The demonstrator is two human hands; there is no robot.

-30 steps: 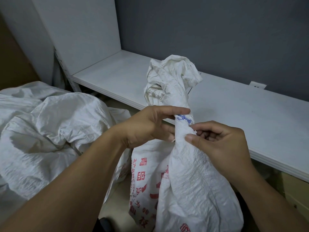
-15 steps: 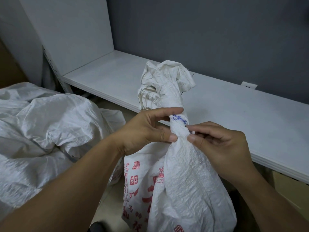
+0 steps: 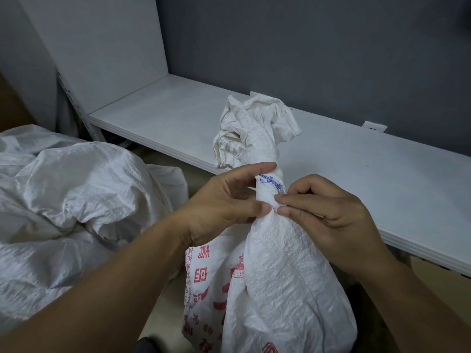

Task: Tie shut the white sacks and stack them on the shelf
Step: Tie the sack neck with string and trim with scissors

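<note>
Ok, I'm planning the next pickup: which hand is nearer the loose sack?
Left. The left hand grips the upright sack on the side facing the loose sack; the right hand is across it.

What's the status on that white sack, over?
Status: left hand grips sack at neck, right hand pinches there too. Sack upright, not yet on shelf. A second sack lies left, apart.

One view only, worn on the person's head: wide-angle, facing forward and tilted down. Both forearms [image 3: 102,301] run in from the bottom edge, so the left hand [image 3: 224,200] and right hand [image 3: 328,210] sit close under the lens, dead centre, with the sack [image 3: 280,263] between them. Further off, the shelf [image 3: 165,113] crosses diagonally; the grey wall [image 3: 305,47] closes the top.
</note>
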